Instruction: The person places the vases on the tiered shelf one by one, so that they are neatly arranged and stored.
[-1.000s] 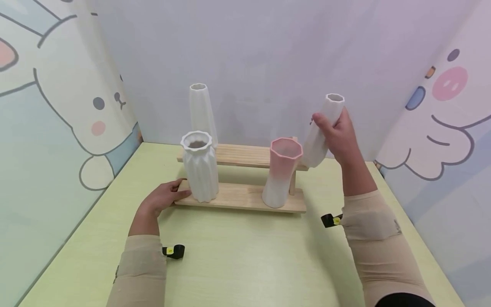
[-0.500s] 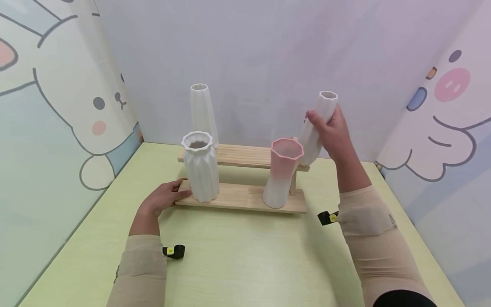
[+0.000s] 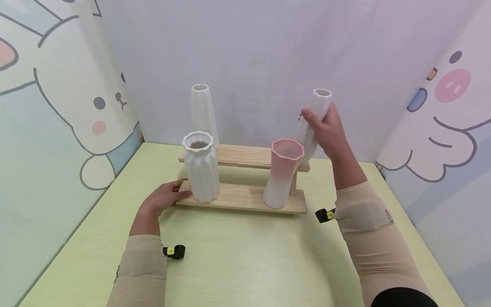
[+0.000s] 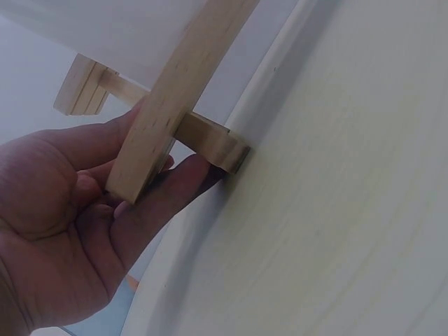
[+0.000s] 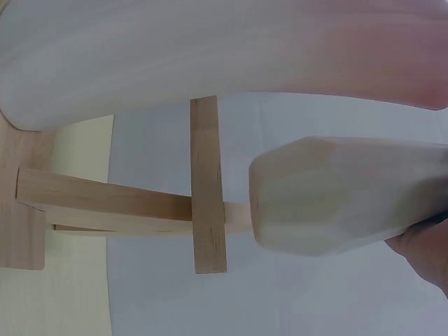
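My right hand [image 3: 328, 131] grips a slim white vase [image 3: 308, 138] round its upper part, thumb on the near side. The vase tilts, its base just above the right end of the upper shelf [image 3: 243, 156]; a small gap shows in the right wrist view. My left hand [image 4: 77, 210] holds the left end of the two-tier wooden stand [image 4: 178, 91], pinching the lower board between thumb and fingers. On the lower board stand a ribbed white vase [image 3: 201, 172] and a pink-and-white vase [image 3: 283, 175]. A tall white vase [image 3: 202, 113] stands at the upper shelf's left.
The stand rests on a pale yellow-green table [image 3: 238, 260] before a plain backdrop [image 3: 253, 64]. Cartoon-printed panels [image 3: 57, 102] rise at both sides. The pink-and-white vase stands in front of the upper shelf's right end.
My right hand has carried the slim white vase leftward, over the right end of the upper shelf, and the vase leans a little less. My left hand stays where it was on the stand.
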`<action>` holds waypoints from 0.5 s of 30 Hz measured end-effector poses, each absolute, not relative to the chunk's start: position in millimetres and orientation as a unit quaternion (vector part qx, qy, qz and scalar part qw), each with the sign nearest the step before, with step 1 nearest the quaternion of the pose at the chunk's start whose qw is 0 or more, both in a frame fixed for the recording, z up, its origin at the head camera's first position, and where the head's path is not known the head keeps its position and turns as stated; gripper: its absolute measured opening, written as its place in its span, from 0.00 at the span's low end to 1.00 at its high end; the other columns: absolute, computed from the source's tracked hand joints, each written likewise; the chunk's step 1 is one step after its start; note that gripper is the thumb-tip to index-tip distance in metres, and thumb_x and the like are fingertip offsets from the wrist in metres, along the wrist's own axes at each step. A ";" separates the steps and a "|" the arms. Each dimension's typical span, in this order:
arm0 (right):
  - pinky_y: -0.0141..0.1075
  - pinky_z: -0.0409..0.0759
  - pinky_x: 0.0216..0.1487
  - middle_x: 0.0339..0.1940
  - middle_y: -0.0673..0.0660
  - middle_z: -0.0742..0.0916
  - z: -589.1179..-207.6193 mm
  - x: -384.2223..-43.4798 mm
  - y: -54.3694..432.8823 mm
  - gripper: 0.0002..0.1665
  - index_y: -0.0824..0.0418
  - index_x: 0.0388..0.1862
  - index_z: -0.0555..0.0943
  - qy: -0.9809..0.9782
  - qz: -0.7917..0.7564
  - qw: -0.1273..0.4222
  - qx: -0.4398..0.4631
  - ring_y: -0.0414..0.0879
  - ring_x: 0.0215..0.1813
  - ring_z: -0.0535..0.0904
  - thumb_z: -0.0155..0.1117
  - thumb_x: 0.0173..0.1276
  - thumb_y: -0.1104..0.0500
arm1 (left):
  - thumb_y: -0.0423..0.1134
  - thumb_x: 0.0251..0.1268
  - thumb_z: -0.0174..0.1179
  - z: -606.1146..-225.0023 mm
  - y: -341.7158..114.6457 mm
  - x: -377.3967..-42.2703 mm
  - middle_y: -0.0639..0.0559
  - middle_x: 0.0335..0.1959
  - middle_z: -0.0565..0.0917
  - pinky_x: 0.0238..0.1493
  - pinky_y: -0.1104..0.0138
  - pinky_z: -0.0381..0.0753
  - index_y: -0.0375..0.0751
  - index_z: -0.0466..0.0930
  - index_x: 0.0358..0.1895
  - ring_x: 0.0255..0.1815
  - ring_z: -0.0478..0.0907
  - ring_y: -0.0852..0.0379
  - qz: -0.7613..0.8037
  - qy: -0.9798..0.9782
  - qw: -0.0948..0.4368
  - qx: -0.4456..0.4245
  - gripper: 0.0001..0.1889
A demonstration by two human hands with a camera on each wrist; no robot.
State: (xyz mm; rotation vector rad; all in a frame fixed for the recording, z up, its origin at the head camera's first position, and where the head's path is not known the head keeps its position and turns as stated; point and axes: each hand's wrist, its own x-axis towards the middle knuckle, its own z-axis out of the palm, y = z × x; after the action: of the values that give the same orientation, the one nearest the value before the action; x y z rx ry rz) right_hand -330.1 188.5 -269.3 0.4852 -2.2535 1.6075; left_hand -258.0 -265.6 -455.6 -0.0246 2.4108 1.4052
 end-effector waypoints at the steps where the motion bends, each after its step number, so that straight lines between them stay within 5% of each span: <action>1: 0.40 0.78 0.45 0.43 0.51 0.79 -269.2 -330.7 188.0 0.29 0.54 0.63 0.64 -0.791 0.565 0.162 0.170 0.46 0.44 0.77 0.63 0.70 0.46 | 0.63 0.60 0.63 -455.6 -265.7 -258.0 0.35 0.77 0.55 0.67 0.47 0.70 0.43 0.45 0.80 0.75 0.58 0.37 0.496 0.850 0.175 -0.008 0.52; 15: 0.40 0.79 0.46 0.45 0.53 0.78 -267.4 -339.8 172.7 0.31 0.55 0.64 0.63 -0.788 0.569 0.128 0.198 0.49 0.46 0.76 0.64 0.70 0.46 | 0.63 0.60 0.63 -456.0 -266.1 -257.5 0.36 0.78 0.55 0.68 0.46 0.68 0.43 0.45 0.80 0.76 0.57 0.37 0.497 0.850 0.175 -0.006 0.53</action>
State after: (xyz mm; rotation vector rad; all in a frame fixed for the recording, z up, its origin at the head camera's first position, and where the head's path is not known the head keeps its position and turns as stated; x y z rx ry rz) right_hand -339.8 172.7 -267.4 0.5755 -2.2919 1.6543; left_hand -257.5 -266.1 -456.0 -0.0171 2.4093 1.4083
